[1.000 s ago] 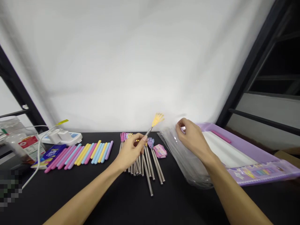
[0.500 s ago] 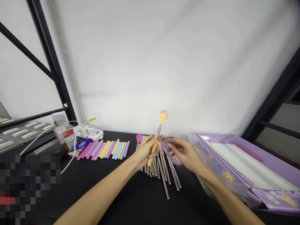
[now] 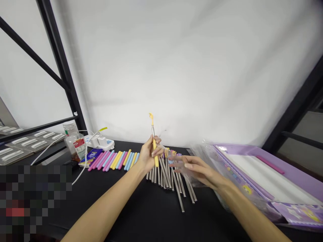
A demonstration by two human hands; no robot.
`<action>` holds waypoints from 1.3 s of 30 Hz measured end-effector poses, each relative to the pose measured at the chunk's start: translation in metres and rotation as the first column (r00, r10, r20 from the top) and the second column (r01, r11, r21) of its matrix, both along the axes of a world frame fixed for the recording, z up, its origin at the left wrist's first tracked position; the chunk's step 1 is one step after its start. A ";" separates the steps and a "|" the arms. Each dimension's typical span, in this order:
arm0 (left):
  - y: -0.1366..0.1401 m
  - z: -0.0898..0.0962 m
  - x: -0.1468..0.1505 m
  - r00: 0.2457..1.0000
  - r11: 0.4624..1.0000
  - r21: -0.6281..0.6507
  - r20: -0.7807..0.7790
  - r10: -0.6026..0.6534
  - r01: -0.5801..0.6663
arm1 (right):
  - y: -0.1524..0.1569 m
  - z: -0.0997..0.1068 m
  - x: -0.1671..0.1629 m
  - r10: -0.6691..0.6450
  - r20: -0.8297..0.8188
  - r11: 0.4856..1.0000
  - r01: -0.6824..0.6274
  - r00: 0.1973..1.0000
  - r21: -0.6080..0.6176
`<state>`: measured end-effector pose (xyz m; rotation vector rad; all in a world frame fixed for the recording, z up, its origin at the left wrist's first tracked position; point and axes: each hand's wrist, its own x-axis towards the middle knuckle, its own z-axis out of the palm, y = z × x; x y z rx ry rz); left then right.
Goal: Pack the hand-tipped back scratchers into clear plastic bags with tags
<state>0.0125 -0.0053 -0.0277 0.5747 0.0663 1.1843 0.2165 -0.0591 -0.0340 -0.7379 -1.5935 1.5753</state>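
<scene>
My left hand (image 3: 148, 154) grips a yellow-handled back scratcher (image 3: 152, 139) upright, its small yellow claw head pointing up. My right hand (image 3: 194, 169) hovers just right of it with fingers spread, holding a thin clear plastic sleeve (image 3: 180, 164) that is blurred. Under both hands lies a heap of metal scratcher rods (image 3: 174, 183) with coloured claw heads on the black table (image 3: 141, 215).
A row of pastel handle sleeves (image 3: 114, 160) lies to the left, with a white power strip (image 3: 101, 143), a cable and plastic jars (image 3: 74, 144) behind. A stack of clear bags (image 3: 214, 164) and a purple tray (image 3: 282, 168) sit at the right. Black frame posts stand on both sides.
My left hand lifted the yellow scratcher from tilted to upright. My right hand left the bag stack, came to the scratcher, then lowered with a clear sleeve. The view swung left.
</scene>
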 end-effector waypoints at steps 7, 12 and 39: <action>-0.004 0.002 -0.001 0.996 0.997 0.036 -0.071 -0.059 0.062 | 0.000 -0.004 -0.001 0.002 0.086 0.974 0.018 0.996 -0.228; -0.005 0.001 0.005 0.859 0.986 0.163 -0.502 0.102 -0.022 | 0.002 0.003 0.015 0.071 0.218 0.988 -0.039 0.973 -0.148; -0.009 -0.006 -0.006 0.068 0.529 0.695 -0.634 0.771 0.487 | 0.028 -0.003 0.037 -0.844 -0.096 0.501 0.840 0.527 0.211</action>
